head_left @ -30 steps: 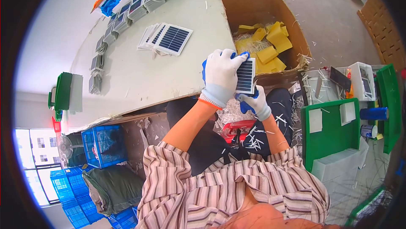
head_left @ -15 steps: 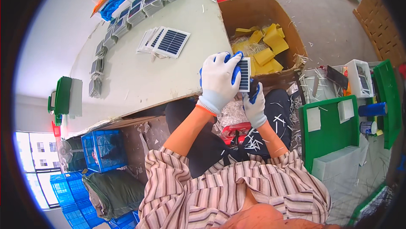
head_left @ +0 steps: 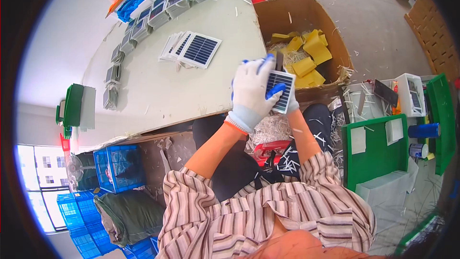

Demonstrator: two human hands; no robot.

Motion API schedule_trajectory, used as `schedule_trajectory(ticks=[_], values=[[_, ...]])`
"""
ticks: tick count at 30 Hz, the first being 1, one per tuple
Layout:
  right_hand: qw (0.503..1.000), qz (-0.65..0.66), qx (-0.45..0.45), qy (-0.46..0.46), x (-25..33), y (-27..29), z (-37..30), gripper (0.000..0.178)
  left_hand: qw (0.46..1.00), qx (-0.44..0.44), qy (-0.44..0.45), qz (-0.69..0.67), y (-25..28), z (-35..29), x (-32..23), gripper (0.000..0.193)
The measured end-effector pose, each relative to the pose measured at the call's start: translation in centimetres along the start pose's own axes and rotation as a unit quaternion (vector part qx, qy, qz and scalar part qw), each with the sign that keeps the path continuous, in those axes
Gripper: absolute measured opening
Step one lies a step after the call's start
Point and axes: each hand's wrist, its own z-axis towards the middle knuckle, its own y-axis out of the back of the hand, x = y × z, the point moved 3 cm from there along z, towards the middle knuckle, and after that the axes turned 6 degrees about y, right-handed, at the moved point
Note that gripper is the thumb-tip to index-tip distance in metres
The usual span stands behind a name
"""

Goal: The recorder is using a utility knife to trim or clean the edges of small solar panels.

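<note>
My left hand (head_left: 250, 89), in a white glove with blue palm and fingers, is closed on a small solar panel (head_left: 286, 83) with a white border, its thumb across the dark face. My right hand (head_left: 293, 104), gloved too, is mostly hidden behind the panel, so its fingers do not show. A narrow dark piece (head_left: 279, 61) sticks up above the panel's far edge; its kind is unclear. To the left on the table (head_left: 191, 91) lies a fanned pile of similar solar panels (head_left: 201, 50).
Stacks of panels (head_left: 159, 15) line the table's far left. A cardboard box (head_left: 330, 24) at its right edge holds yellow sheets (head_left: 316, 49) and white shreds. A green tray (head_left: 376, 151) stands right. A red object (head_left: 269, 152) sits between my legs.
The panel has tilted and shifted slightly right and down. My left thumb now crosses its face. My right hand has risen behind it, and a dark piece shows above it.
</note>
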Motion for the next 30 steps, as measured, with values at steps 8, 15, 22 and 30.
schedule_trajectory(ticks=[8,15,22,30], values=[[0.906,-0.411,0.022,0.103,2.6,2.7,-4.0,0.015,0.999,-0.018,0.0,0.046,-0.8,-0.3,0.4,0.045],[0.817,-0.559,0.129,0.062,1.1,-0.7,-10.8,0.017,0.999,0.011,-0.007,0.036,-1.4,0.1,0.5,0.042],[0.815,-0.475,-0.105,0.316,-1.8,1.3,-5.8,0.037,0.997,0.001,0.015,0.08,-1.6,0.2,-0.6,0.041],[0.989,0.017,-0.123,0.074,-4.0,5.7,1.6,0.036,0.999,0.031,-0.019,0.033,0.1,0.0,0.0,0.046]])
